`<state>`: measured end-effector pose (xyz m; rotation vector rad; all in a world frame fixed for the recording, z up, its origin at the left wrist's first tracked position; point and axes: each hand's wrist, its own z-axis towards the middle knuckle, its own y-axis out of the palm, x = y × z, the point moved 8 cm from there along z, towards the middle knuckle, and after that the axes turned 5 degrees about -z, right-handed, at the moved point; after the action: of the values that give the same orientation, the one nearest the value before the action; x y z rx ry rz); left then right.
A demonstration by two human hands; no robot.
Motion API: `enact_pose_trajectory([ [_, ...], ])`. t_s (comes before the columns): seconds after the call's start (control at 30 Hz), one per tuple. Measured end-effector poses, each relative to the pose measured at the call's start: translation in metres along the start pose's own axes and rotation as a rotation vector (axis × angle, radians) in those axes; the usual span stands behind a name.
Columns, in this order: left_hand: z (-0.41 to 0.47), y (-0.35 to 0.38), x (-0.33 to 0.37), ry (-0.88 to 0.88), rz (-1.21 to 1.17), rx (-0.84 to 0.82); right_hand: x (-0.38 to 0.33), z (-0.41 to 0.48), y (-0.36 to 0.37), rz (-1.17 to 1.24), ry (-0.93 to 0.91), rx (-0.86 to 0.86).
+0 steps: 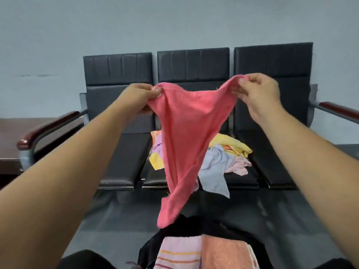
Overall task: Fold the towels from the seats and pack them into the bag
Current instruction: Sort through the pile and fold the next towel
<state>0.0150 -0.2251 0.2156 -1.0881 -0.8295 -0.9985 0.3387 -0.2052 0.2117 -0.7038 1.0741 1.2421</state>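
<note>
A pink towel [186, 133] hangs in the air in front of the seats, sagging in the middle with its lower end dangling over the bag. My left hand [139, 98] pinches its upper left corner. My right hand [256, 92] pinches its upper right corner. A heap of loose towels [227, 154], yellow, pale blue, light pink and lilac, lies on the middle seat. The black bag [151, 247] stands open on the floor at the bottom centre, with a folded striped pink towel [178, 253] and a folded orange towel [223, 253] inside.
A row of three black padded seats [124, 152] stands against a grey wall, with dark red armrests [46, 129] at both ends. A dark low table [9, 144] sits at the far left. Grey floor lies between the seats and the bag.
</note>
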Motion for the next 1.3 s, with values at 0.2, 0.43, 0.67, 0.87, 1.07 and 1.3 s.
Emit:
enact_pose_trajectory([
  [0.2, -0.005, -0.001, 0.017, -0.179, -0.006, -0.060, -0.013, -0.007, -0.005, -0.398, 0.099, -0.008],
  [0.43, -0.031, 0.029, 0.049, -0.106, -0.345, -0.239, -0.019, -0.028, 0.016, -0.388, 0.112, -0.127],
  [0.67, -0.059, 0.049, 0.063, 0.003, -0.198, -0.453, -0.038, -0.057, 0.057, -0.372, -0.041, -0.388],
  [0.87, -0.065, 0.052, 0.074, 0.132, 0.209, -0.403, -0.058, -0.088, 0.090, -0.735, -0.317, -0.610],
  [1.07, -0.063, 0.053, 0.066, 0.046, 0.262, -0.445, -0.062, -0.079, 0.079, -0.648, -0.306, -0.558],
  [1.3, -0.071, 0.035, 0.008, -0.047, 0.575, -0.529, -0.021, -0.045, 0.016, -0.446, 0.032, -0.360],
])
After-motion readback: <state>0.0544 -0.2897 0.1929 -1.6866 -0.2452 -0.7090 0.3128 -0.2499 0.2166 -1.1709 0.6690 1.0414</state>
